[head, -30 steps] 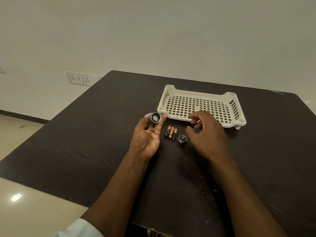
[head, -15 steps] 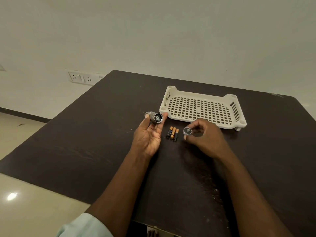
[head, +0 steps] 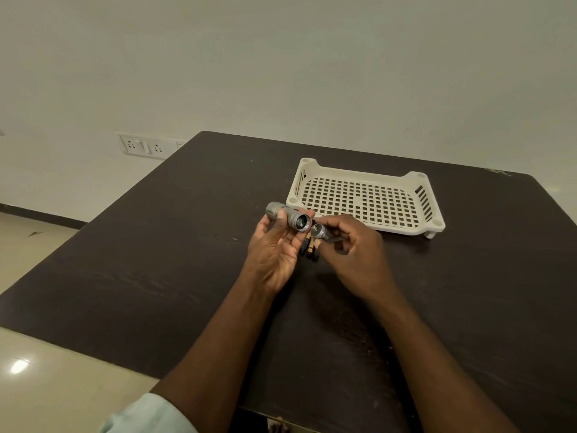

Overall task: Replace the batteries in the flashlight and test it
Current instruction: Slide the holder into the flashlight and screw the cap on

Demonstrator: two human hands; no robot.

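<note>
Since a moment ago, the right hand [head: 352, 251] has carried the small round grey end cap [head: 319, 229] up beside the one grey metal cylindrical flashlight body [head: 290, 216], whose open end nearly meets it. Left hand [head: 274, 248] grips that body above the dark counter [head: 156, 276]. Orange-and-black batteries [head: 309, 247] lie beneath, partly hidden, count unclear. One cream perforated plastic tray [head: 365, 198] sits behind.

left hand [head: 274, 248] raised palm-up, forearm extended from lower left; thumb and curled fingers form a grip on the flashlight body [head: 288, 216]. right hand [head: 354, 250] back-up, forearm extended from lower right; thumb and fingertips pinch the end cap [head: 319, 229]. the two hands sit just beside each other.
</note>
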